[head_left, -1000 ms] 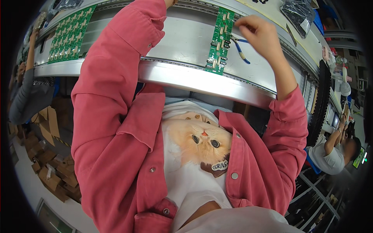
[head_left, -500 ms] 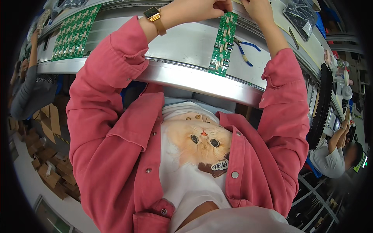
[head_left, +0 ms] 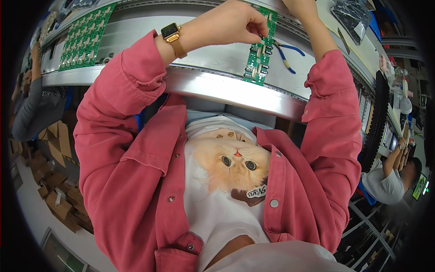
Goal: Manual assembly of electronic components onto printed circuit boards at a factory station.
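Observation:
A narrow green circuit board [head_left: 257,61] with several small parts on it lies lengthwise on the metal bench. My left hand [head_left: 238,23] is over its upper half, thumb and forefinger brought together at the board's surface. Whatever those fingertips pinch, if anything, is too small to make out. My right hand [head_left: 301,6] is at the top edge of the picture, beyond the board's far end and to its right; its fingers are cut off from view. Blue-handled pliers [head_left: 286,58] rest on the bench just right of the board.
A wider panel of green circuit boards [head_left: 85,40] lies at the left on the rail. Dark plastic bags [head_left: 351,20] sit at the far right. The bench's metal front edge [head_left: 226,88] runs before me. Other people are at both sides, one in a white shirt [head_left: 383,183].
My left hand has come down toward me from the board's far end to its upper half. The right hand has shifted slightly up, its fingers passing out of the picture.

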`<state>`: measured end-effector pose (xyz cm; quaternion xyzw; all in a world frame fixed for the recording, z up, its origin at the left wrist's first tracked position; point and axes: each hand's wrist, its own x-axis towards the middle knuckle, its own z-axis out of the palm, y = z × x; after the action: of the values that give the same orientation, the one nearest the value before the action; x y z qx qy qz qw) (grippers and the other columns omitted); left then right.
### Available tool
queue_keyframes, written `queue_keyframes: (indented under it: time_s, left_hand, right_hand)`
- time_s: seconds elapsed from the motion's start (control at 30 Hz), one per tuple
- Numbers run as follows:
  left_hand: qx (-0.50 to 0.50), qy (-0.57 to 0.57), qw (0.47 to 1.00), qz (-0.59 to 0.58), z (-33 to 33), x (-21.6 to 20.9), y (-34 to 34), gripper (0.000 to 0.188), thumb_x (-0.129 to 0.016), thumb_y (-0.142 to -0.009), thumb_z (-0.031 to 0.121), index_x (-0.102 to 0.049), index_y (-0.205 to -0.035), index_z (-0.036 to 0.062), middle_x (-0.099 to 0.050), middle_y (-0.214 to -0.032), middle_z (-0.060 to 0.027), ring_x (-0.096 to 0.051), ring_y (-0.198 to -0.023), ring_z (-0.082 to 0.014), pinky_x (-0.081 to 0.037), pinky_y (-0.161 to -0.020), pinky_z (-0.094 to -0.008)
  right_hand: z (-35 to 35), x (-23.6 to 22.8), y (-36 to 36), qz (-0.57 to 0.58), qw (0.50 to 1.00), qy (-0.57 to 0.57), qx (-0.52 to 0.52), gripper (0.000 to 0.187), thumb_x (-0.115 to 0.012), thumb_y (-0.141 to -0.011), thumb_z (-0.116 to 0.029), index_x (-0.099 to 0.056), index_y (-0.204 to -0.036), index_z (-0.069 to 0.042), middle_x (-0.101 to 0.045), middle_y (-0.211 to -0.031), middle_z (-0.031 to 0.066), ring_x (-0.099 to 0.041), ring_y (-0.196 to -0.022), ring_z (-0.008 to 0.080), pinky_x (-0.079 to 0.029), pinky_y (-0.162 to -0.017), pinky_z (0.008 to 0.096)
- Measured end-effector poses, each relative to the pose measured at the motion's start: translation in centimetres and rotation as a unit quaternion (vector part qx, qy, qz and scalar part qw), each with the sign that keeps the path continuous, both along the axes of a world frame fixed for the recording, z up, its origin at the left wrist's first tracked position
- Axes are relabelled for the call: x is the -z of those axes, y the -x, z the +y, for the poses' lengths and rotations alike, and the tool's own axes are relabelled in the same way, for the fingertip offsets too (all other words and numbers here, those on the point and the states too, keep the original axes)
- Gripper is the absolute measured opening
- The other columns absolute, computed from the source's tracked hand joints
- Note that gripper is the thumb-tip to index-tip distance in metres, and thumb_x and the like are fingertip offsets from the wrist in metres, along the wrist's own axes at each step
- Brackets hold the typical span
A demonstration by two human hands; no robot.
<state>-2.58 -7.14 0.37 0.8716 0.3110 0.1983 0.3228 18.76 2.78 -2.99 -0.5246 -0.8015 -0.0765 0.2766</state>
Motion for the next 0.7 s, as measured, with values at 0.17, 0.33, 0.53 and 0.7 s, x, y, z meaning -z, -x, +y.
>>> queue_keyframes:
  time_s: [0.17, 0.33, 0.53, 0.7]
  left_hand:
    - [-0.003, -0.050, 0.999, -0.020, -2.0, 1.0, -0.1, 0.010, -0.062, -0.075, 0.002, -0.066, -0.084, 0.0008, -0.067, -0.080, -0.0061, -0.055, -0.056, -0.0208, -0.047, -0.057, -0.0287]
    - [-0.029, -0.073, 0.997, 0.018, -2.9, 1.9, -0.3, 0.010, -0.063, -0.074, 0.002, -0.066, -0.083, 0.0017, -0.066, -0.079, -0.0054, -0.054, -0.057, -0.0199, -0.047, -0.058, -0.0284]
    - [-0.017, -0.180, 0.983, 0.043, -3.4, 1.9, -2.0, 0.009, -0.065, -0.072, 0.003, -0.066, -0.081, 0.0032, -0.064, -0.077, -0.0046, -0.056, -0.061, -0.0207, -0.046, -0.060, -0.0284]
    - [-0.056, -0.215, 0.971, 0.091, -3.9, 3.0, -0.7, 0.006, -0.066, -0.072, 0.005, -0.065, -0.079, 0.0045, -0.064, -0.076, -0.0035, -0.058, -0.064, -0.0207, -0.046, -0.063, -0.0287]
  right_hand:
    - [0.1, 0.7, -1.1, 0.055, 0.998, -0.027, 0.004, 0.014, -0.054, -0.071, -0.004, -0.065, -0.081, -0.003, -0.063, -0.076, 0.0144, -0.059, -0.073, 0.0353, -0.048, -0.072, 0.0389]
    - [0.5, 1.4, -1.6, 0.117, 0.992, -0.011, 0.038, 0.013, -0.056, -0.071, -0.004, -0.066, -0.079, -0.002, -0.064, -0.076, 0.0132, -0.059, -0.070, 0.0328, -0.048, -0.069, 0.0362]
    - [7.0, 6.9, -13.2, 0.482, 0.805, 0.288, -0.193, 0.014, -0.060, -0.070, -0.006, -0.068, -0.081, -0.001, -0.066, -0.073, 0.0099, -0.060, -0.064, 0.0247, -0.048, -0.064, 0.0305]
    - [2.5, 4.0, -5.5, 0.624, 0.684, 0.313, -0.210, 0.016, -0.062, -0.069, -0.007, -0.069, -0.082, -0.001, -0.066, -0.069, 0.0068, -0.058, -0.061, 0.0168, -0.047, -0.061, 0.0261]
